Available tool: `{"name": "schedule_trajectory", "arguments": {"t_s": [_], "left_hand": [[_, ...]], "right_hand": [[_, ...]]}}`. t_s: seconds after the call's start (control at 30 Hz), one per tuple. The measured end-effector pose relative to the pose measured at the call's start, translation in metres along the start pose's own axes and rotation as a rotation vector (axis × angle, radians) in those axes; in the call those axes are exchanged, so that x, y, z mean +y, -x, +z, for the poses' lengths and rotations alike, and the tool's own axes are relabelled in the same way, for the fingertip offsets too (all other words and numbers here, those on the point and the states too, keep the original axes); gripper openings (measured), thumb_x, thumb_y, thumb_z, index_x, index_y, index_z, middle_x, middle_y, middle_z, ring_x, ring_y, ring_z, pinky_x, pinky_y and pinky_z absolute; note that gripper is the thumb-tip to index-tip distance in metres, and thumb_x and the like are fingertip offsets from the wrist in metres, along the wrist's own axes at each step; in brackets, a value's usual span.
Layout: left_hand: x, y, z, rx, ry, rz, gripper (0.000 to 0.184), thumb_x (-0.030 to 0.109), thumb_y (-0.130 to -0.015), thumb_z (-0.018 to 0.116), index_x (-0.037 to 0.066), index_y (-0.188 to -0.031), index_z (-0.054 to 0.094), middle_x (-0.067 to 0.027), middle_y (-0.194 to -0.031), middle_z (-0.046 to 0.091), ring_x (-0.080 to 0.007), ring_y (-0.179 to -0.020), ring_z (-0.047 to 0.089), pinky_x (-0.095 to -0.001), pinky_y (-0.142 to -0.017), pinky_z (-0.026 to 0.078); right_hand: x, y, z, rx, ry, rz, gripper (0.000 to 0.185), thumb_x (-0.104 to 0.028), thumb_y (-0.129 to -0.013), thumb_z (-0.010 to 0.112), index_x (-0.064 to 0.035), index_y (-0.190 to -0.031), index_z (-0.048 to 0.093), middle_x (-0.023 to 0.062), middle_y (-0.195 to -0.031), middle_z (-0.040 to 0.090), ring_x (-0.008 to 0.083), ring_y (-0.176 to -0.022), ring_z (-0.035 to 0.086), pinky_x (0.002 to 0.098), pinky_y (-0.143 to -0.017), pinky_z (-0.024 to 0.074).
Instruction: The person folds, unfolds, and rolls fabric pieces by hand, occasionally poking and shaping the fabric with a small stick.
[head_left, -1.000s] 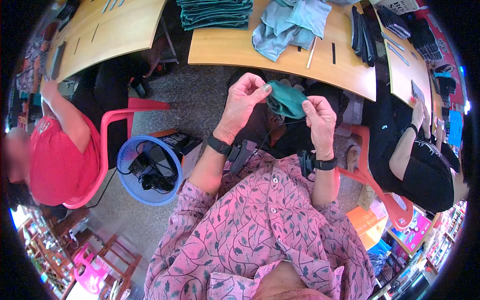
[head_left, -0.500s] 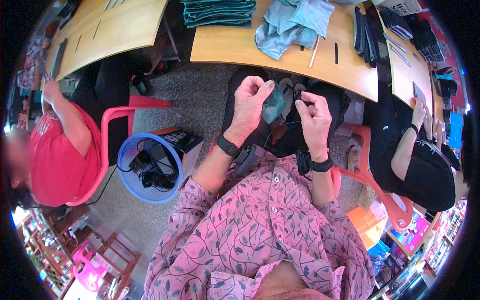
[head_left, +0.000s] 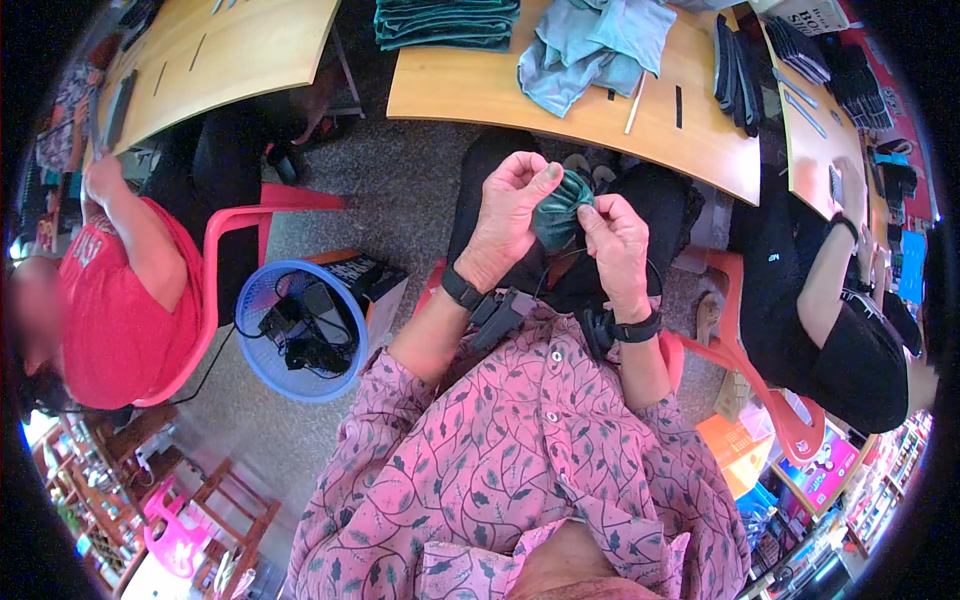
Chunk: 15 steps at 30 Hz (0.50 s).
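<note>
A small dark green cloth [head_left: 556, 222] hangs between my hands, above my lap, its top edge gathered. My left hand [head_left: 511, 222] pinches its upper left part between thumb and forefinger. On the other side my right hand [head_left: 615, 248] grips the cloth's right edge with its fingertips. Beyond them, on the wooden table [head_left: 450, 88], lie a stack of folded green cloths [head_left: 447, 25] and a loose pile of pale grey-green cloth [head_left: 590, 55].
A blue basket [head_left: 248, 345] holding black cables stands on the floor at the left. A person in red [head_left: 130, 310] sits at the left; another in black [head_left: 850, 350] sits at the right. Dark folded cloths [head_left: 735, 80] lie on the table's right part.
My right hand, apart from the cloth half a second ago, has come left and taken hold of its edge. The cloth now looks bunched. The right-hand person's arm has moved.
</note>
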<state>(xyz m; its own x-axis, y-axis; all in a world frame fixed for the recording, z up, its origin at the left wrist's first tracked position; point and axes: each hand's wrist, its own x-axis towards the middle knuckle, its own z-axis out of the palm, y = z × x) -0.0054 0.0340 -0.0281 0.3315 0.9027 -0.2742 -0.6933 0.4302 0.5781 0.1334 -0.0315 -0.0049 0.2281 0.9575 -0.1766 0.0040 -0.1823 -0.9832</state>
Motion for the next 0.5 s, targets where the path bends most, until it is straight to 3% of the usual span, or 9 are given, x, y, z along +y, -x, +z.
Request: {"name": "schedule_trajectory", "arguments": {"t_s": [0.07, 0.13, 0.17, 0.27, 0.37, 0.4, 0.5], "left_hand": [[0.0, -0.001, -0.002, -0.006, -0.003, 0.01, 0.013, 0.006, -0.088, 0.071, 0.01, -0.091, 0.06, 0.0031, -0.088, 0.062, -0.0057, -0.08, 0.058, -0.0229, -0.072, 0.051], [0.008, 0.002, 0.0, -0.029, -0.332, 0.164, 0.011, 0.004, -0.086, 0.071, 0.009, -0.091, 0.062, 0.0024, -0.09, 0.061, -0.0064, -0.082, 0.058, -0.0229, -0.071, 0.05], [0.01, 0.004, 0.002, -0.03, -0.332, 0.163, 0.011, 0.004, -0.086, 0.071, 0.009, -0.091, 0.062, 0.0024, -0.09, 0.061, -0.0064, -0.082, 0.058, -0.0229, -0.071, 0.05], [0.02, 0.006, 0.011, -0.108, -0.946, 0.657, 0.011, 0.006, -0.08, 0.075, 0.004, -0.086, 0.067, -0.0024, -0.09, 0.057, -0.0101, -0.082, 0.057, -0.0219, -0.067, 0.046], [0.02, 0.015, 0.017, -0.216, -1.172, 0.675, 0.011, 0.007, -0.079, 0.075, 0.003, -0.087, 0.069, -0.0043, -0.087, 0.057, -0.0127, -0.077, 0.057, -0.0231, -0.064, 0.046], [0.015, 0.016, 0.018, -0.193, -1.164, 0.624, 0.014, 0.011, -0.078, 0.074, 0.002, -0.087, 0.068, -0.0091, -0.078, 0.058, -0.0242, -0.069, 0.061, -0.0316, -0.06, 0.049], [0.006, 0.012, 0.014, -0.107, -1.173, 0.529, 0.012, 0.01, -0.079, 0.072, 0.003, -0.088, 0.069, -0.0099, -0.073, 0.062, -0.026, -0.064, 0.062, -0.0343, -0.058, 0.049]], "right_hand": [[0.001, 0.0, 0.0, 0.01, -0.045, -0.018, 0.006, -0.007, -0.094, 0.061, -0.0052, -0.089, 0.059, -0.0063, -0.069, 0.052, 0.0007, -0.054, 0.042, 0.0177, -0.048, 0.0328], [0.002, 0.0, -0.003, 0.021, -0.088, -0.033, 0.006, -0.007, -0.093, 0.063, -0.0051, -0.089, 0.059, -0.0058, -0.07, 0.053, 0.0009, -0.054, 0.043, 0.0181, -0.048, 0.0348], [0.002, -0.002, -0.006, 0.023, -0.123, -0.02, 0.006, -0.007, -0.094, 0.062, -0.0051, -0.09, 0.059, -0.0057, -0.07, 0.053, 0.0009, -0.054, 0.043, 0.0179, -0.048, 0.0349], [0.002, -0.003, -0.008, 0.041, -0.14, -0.005, 0.005, -0.006, -0.093, 0.062, -0.0052, -0.09, 0.059, -0.0057, -0.071, 0.053, 0.0009, -0.054, 0.043, 0.0177, -0.048, 0.0349], [0.004, -0.003, -0.008, 0.062, -0.124, -0.009, 0.004, -0.006, -0.093, 0.063, -0.0052, -0.091, 0.059, -0.0058, -0.071, 0.053, 0.0009, -0.055, 0.043, 0.0175, -0.048, 0.0348], [0.005, -0.003, -0.008, 0.067, -0.126, -0.019, 0.004, -0.005, -0.093, 0.063, -0.0051, -0.091, 0.06, -0.0058, -0.071, 0.054, 0.0009, -0.055, 0.043, 0.0175, -0.049, 0.0346], [0.002, -0.002, -0.008, 0.08, -0.211, -0.083, 0.002, -0.005, -0.093, 0.063, -0.0047, -0.092, 0.061, -0.0057, -0.072, 0.054, 0.0007, -0.056, 0.043, 0.0172, -0.049, 0.0343]]}}
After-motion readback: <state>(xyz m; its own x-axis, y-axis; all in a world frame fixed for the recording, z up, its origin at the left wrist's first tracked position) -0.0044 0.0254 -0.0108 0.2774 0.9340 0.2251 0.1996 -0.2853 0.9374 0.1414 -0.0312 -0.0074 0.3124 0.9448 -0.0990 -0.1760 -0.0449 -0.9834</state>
